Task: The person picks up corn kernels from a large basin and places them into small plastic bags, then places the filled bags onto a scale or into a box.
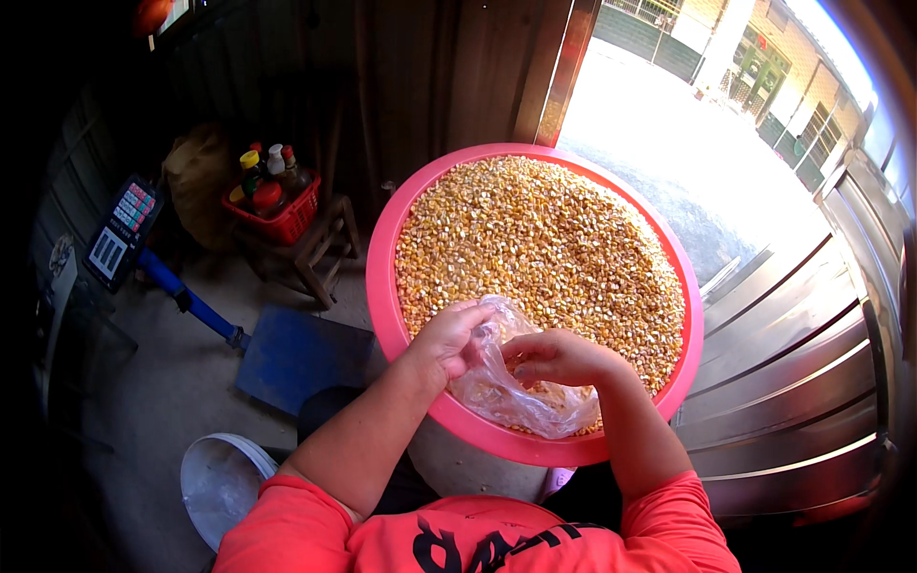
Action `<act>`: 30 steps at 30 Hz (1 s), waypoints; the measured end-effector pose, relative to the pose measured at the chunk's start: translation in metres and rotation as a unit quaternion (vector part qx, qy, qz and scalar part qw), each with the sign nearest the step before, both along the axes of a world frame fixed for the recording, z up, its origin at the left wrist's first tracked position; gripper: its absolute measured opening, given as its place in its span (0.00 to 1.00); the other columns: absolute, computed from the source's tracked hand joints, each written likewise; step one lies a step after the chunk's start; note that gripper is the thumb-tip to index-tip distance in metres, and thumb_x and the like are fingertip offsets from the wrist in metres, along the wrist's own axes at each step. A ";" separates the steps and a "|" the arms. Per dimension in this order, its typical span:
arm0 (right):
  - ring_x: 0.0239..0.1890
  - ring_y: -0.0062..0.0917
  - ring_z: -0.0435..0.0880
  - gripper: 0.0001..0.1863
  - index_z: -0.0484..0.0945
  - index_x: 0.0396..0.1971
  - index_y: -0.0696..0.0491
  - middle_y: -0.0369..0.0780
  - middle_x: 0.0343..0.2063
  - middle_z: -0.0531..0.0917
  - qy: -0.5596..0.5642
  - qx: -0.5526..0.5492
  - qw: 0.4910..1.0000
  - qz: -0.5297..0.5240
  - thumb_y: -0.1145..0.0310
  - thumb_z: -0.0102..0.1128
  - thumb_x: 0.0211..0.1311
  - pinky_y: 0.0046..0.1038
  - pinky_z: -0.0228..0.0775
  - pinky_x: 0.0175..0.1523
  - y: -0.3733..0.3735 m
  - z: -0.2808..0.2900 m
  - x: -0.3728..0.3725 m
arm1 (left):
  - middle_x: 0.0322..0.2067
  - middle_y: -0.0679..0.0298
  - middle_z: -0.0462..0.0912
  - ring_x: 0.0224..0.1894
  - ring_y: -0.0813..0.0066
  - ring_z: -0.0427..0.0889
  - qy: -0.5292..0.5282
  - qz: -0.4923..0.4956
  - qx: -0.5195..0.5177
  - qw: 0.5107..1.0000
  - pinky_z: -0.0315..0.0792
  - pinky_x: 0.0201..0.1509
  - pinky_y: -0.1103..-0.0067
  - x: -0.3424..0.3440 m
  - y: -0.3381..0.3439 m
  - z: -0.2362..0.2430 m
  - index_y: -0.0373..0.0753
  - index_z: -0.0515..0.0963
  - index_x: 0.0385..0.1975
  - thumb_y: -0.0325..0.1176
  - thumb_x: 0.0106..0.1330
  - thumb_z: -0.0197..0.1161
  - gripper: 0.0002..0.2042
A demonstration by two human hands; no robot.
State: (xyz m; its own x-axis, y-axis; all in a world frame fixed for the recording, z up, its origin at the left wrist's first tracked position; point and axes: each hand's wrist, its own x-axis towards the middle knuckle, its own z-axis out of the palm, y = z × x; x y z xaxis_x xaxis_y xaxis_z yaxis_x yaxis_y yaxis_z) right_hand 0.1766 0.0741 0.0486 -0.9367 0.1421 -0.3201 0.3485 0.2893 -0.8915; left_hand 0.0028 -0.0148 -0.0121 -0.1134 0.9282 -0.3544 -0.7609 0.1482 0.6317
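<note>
A wide pink basin (pixel 382 263) is heaped with dried yellow corn kernels (pixel 540 224). Over its near side, a clear thin plastic bag (pixel 516 406) rests on the corn and against the rim, with some kernels showing through the film. My left hand (pixel 453 339) is closed on the bag's upper edge, fingers pinching the film. My right hand (pixel 565 358) reaches across the bag's mouth with its fingers curled together and pointing left; what lies within those fingers is hidden.
At left stand a blue platform scale (pixel 304 358) with its display (pixel 122 229), and a white bucket (pixel 224 482). Behind them, a red basket (pixel 291 220) of bottles sits on a wooden stool (pixel 315 263). A metal door (pixel 783 382) stands at right beside a bright doorway.
</note>
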 end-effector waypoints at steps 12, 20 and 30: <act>0.25 0.20 0.80 0.10 0.77 0.39 0.55 0.38 0.27 0.81 0.072 0.098 0.964 -0.238 0.71 0.55 0.58 0.23 0.73 0.28 0.039 -0.017 0.012 | 0.27 0.68 0.76 0.23 0.78 0.76 0.018 0.004 0.003 1.000 0.69 0.17 0.82 0.007 -0.003 0.013 0.41 0.73 0.37 0.31 0.63 0.55 0.06; 0.32 0.36 0.81 0.14 0.77 0.40 0.51 0.46 0.30 0.82 -0.073 0.304 0.943 -0.117 0.64 0.56 0.54 0.33 0.72 0.39 0.037 -0.042 0.007 | 0.20 0.69 0.74 0.13 0.85 0.70 0.027 -0.012 0.005 1.000 0.62 0.08 0.87 0.010 -0.004 0.020 0.37 0.72 0.35 0.29 0.64 0.53 0.04; 0.27 0.27 0.79 0.09 0.77 0.35 0.55 0.41 0.25 0.81 -0.040 0.239 0.958 -0.155 0.69 0.59 0.53 0.30 0.71 0.35 0.040 -0.040 0.010 | 0.24 0.71 0.74 0.17 0.86 0.69 0.062 -0.042 0.019 0.997 0.62 0.13 0.87 0.006 -0.006 0.013 0.42 0.73 0.37 0.32 0.63 0.55 0.06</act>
State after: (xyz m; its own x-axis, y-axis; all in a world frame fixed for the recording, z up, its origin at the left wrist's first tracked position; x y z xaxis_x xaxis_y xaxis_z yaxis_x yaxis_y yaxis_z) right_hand 0.1865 0.1138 0.0082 -0.8006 0.5577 -0.2191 0.5460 0.5285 -0.6501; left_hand 0.0086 -0.0205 0.0011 -0.0765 0.9490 -0.3059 -0.6622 0.1811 0.7271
